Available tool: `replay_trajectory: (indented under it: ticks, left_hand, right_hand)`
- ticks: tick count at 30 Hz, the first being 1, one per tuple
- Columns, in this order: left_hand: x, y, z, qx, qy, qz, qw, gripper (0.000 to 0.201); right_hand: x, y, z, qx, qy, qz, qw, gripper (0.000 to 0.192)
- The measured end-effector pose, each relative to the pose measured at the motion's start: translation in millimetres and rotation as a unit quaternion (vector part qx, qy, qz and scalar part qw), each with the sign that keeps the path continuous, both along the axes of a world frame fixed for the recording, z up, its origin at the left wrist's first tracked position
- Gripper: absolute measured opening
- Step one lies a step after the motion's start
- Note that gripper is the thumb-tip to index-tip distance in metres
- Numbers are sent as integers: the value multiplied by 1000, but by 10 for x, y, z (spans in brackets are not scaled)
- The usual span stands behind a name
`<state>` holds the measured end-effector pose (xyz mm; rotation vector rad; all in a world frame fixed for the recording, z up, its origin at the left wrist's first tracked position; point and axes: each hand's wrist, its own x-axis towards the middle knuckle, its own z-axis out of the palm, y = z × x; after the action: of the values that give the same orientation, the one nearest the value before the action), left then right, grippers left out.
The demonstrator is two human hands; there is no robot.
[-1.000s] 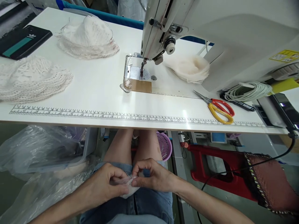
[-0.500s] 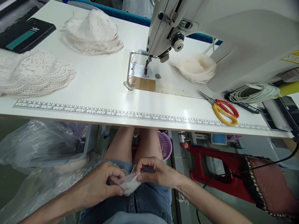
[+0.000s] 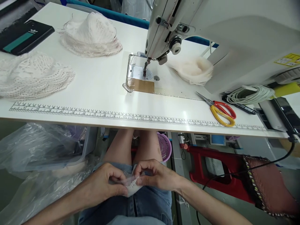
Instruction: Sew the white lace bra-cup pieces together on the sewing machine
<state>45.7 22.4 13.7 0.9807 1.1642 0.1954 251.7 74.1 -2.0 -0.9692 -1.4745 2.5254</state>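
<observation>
Left hand: thumb and fingers pinching the left side of the white lace piece.
Right hand: thumb and forefinger pinching its edge.
Lace piece: between both hands, above the lap.
Ruler scale: beyond both hands; numerals ascend rightward.
Black case: beyond left hand, leftward; white trefoil logo.
Yellow label: beyond right hand, rightward; text illegible.

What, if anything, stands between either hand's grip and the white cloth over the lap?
Nothing visible. The left grip and right grip both pinch the cloth directly. The table lies beyond both hands, not between them and the cloth.
</observation>
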Motion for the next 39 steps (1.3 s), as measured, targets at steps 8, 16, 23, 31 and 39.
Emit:
replay_trajectory:
  ticks: [8, 16, 23, 31, 39]
  left_hand:
    - [-9, 8, 40, -2, 35, -3, 999, 17]
    - [-12, -22, -31, 2, 46, -18, 999, 19]
    - [-44, -45, -41, 11, 59, -36, 998, 19]
    - [67, 21, 89, 32, 87, -50, 995, 22]
    - [96, -57, -3, 53, 95, -36, 993, 27]
  right_hand:
    - [3, -6, -27, -11, 6, 9, 1000, 37]
    - [8, 2, -14, 69, -11, 20, 997, 35]
    - [5, -12, 9, 84, -26, 20, 996, 16]
    - [-14, -28, 71, 134, -26, 47, 990, 13]
    - [1, -48, 23, 191, -21, 60, 980, 24]
